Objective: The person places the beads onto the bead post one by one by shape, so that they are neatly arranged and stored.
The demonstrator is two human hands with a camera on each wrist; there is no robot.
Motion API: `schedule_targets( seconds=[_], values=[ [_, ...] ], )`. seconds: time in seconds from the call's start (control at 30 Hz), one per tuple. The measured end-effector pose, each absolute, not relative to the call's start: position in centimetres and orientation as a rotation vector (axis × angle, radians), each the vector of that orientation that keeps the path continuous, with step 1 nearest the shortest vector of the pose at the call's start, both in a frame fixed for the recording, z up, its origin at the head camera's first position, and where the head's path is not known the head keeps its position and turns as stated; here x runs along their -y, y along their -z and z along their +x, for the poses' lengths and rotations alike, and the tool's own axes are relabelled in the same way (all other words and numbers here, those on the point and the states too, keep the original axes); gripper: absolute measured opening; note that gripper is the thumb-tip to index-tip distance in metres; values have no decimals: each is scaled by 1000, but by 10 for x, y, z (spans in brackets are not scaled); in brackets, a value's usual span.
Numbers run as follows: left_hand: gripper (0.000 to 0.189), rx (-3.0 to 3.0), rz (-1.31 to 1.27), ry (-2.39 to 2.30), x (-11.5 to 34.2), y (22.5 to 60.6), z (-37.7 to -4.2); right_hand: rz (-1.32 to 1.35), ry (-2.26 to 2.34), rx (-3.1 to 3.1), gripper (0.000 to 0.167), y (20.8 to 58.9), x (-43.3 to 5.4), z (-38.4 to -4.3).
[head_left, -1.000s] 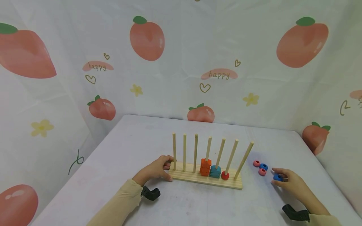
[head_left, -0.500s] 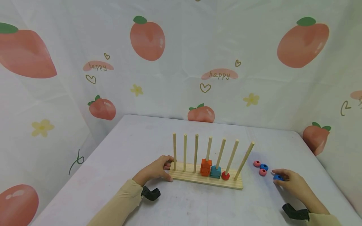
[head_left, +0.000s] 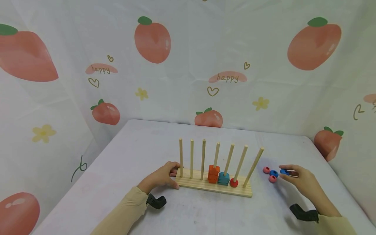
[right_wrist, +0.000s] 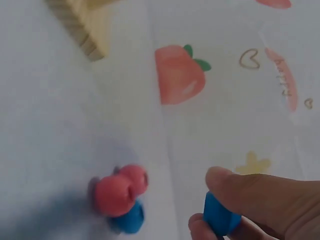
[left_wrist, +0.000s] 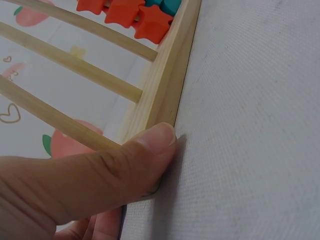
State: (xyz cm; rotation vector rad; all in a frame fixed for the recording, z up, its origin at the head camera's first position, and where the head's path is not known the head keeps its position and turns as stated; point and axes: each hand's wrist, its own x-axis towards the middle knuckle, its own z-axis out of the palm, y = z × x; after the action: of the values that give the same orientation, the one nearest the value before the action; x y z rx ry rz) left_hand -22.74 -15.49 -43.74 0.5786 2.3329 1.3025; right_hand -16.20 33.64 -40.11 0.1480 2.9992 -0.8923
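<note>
My left hand (head_left: 160,176) grips the left end of a wooden peg board (head_left: 194,185), its thumb on the near edge in the left wrist view. Of the board's upright pegs, one bears a stack of orange star-shaped beads (head_left: 213,174), the one beside it teal beads (head_left: 223,179), and another a red bead (head_left: 234,182). To the right of the board, my right hand (head_left: 304,184) pinches a blue bead (right_wrist: 220,215) between thumb and fingers, apparently raised off the table. Close by lie a pink bead (head_left: 266,170), another blue bead (head_left: 274,174) and a second pink bead (head_left: 272,179).
A white cloth covers the table (head_left: 223,215). Behind it hangs a white curtain (head_left: 188,81) printed with fruit, hearts and flowers. Each wrist wears a black camera mount, such as the one on the left wrist (head_left: 156,201).
The right hand has closed its pinch on the blue bead and carried it up and slightly left, nearer the loose beads. The left hand and the peg board stay put.
</note>
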Motion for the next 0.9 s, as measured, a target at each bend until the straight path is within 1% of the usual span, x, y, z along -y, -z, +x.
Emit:
schedule_targets(
  seconds=[0.3, 0.47, 0.67, 0.8, 0.9],
  values=[
    [75, -2343, 571, -1296, 154, 437, -227, 40, 1045, -3132, 55, 373, -308, -156],
    [75, -2340, 584, -1295, 154, 437, -227, -28, 1166, -3225, 47, 356, -290, -151],
    [76, -2340, 596, -1292, 154, 438, -228, -211, 1452, -3300, 36, 342, -269, -146],
    [75, -2342, 585, -1288, 154, 437, -228, -303, 1650, -3309, 34, 332, -256, -144],
    [74, -2337, 572, -1289, 154, 437, -228, -404, 1820, -3280, 37, 324, -246, -143]
  ],
)
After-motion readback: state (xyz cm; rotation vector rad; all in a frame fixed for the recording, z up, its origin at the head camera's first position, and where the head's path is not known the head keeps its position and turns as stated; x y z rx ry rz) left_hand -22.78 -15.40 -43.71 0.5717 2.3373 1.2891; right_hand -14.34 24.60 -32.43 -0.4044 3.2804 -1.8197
